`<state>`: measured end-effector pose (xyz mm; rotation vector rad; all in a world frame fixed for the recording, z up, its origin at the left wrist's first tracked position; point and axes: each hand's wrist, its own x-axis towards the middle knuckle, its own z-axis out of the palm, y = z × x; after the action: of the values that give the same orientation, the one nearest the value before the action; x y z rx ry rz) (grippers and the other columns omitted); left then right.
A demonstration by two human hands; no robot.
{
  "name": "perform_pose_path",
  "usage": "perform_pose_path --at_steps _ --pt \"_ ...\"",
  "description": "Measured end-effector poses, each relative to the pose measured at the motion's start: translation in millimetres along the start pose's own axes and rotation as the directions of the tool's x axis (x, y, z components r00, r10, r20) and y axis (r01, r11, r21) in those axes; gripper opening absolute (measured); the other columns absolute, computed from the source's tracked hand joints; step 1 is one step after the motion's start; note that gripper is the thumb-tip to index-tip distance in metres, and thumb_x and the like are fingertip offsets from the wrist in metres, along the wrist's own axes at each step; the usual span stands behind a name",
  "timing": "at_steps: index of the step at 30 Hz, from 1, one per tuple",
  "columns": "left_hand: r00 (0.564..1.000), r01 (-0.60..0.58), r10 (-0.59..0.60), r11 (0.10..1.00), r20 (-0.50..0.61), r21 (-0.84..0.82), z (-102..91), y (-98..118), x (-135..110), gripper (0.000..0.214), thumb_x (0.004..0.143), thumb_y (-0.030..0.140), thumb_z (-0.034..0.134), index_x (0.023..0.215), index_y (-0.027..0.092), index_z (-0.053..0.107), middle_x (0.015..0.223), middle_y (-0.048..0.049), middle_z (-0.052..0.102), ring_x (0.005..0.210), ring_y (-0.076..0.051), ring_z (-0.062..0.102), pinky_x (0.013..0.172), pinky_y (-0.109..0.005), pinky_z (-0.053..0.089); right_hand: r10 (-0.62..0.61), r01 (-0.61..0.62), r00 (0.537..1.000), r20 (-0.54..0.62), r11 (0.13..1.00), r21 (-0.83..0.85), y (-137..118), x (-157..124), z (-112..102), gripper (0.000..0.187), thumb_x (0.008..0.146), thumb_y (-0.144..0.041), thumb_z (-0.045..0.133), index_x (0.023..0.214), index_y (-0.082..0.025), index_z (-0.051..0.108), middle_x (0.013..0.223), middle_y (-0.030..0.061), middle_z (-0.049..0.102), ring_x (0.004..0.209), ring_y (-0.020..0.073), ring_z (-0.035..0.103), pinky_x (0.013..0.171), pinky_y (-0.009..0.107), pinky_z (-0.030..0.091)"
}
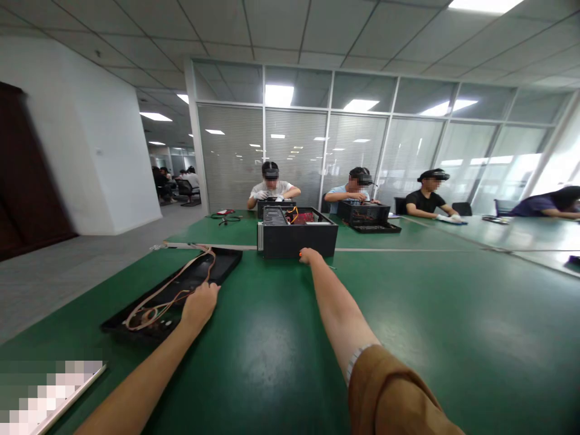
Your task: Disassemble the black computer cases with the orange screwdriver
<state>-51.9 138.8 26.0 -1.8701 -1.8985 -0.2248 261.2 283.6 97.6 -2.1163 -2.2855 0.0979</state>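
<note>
Nearest the camera, at five o'clock, is one brown sleeve (399, 393); a pale, blurred-out slab (77, 393) lies at seven. With twelve straight ahead, one black case (299, 241) sits at twelve on the green table (408, 338), open on top, its long side running nine to three. The right hand (311, 256) is the nearer to it, closed around a small orange item (301, 255) too small to identify; from that grip the case's bulk lies toward eleven. At ten o'clock lies one shallow black panel (226, 258), long axis eight to two, with cables (158, 284) inside. The left hand (202, 302) curls at its near long edge; I cannot tell whether it grips or merely rests. Counted: two bare hands, one panel, three cases including two farther cases (369, 212) at twelve and one, and four co-workers (270, 188) seated beyond, from twelve to two.
</note>
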Motion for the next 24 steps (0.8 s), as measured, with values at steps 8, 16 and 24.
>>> perform_pose_path --at_steps 8,16,24 --pt "0.937 -0.317 0.333 0.937 0.108 -0.145 -68.9 81 -96 0.035 0.090 0.028 0.021 0.087 0.015 0.054 0.084 -0.0147 0.061 0.072 -0.025 0.062 0.058 -0.033 0.047 -0.098 0.085 0.990 -0.106 0.989 -0.121 -18 -116 -3 0.032 0.084 -0.036 0.046 0.106 -0.015 0.056 0.109 0.0115 0.056 0.099 0.0216 0.055 0.082 0.036 0.044" --pt "0.677 -0.686 0.736 0.627 -0.006 -0.369 -126.2 102 -216 0.037 0.090 0.036 0.022 0.090 0.016 0.052 0.067 -0.0082 0.061 0.059 -0.019 0.060 0.054 -0.027 0.044 -0.086 0.051 0.984 -0.155 0.975 -0.218 10 -295 30 0.041 0.079 -0.048 0.046 0.096 -0.014 0.062 0.095 0.0171 0.063 0.091 0.0260 0.060 0.075 0.035 0.044" --pt "0.692 -0.591 0.684 0.354 -0.231 -0.725 -168.8 77 -214 0.031 0.087 0.036 0.038 0.089 0.018 0.062 0.084 -0.0040 0.060 0.074 -0.012 0.055 0.068 -0.020 0.040 -0.340 0.387 0.808 -0.482 0.922 -0.002 -29 -374 17 0.020 0.078 -0.022 0.045 0.096 -0.014 0.051 0.091 0.0080 0.054 0.079 0.0166 0.054 0.072 0.029 0.042"
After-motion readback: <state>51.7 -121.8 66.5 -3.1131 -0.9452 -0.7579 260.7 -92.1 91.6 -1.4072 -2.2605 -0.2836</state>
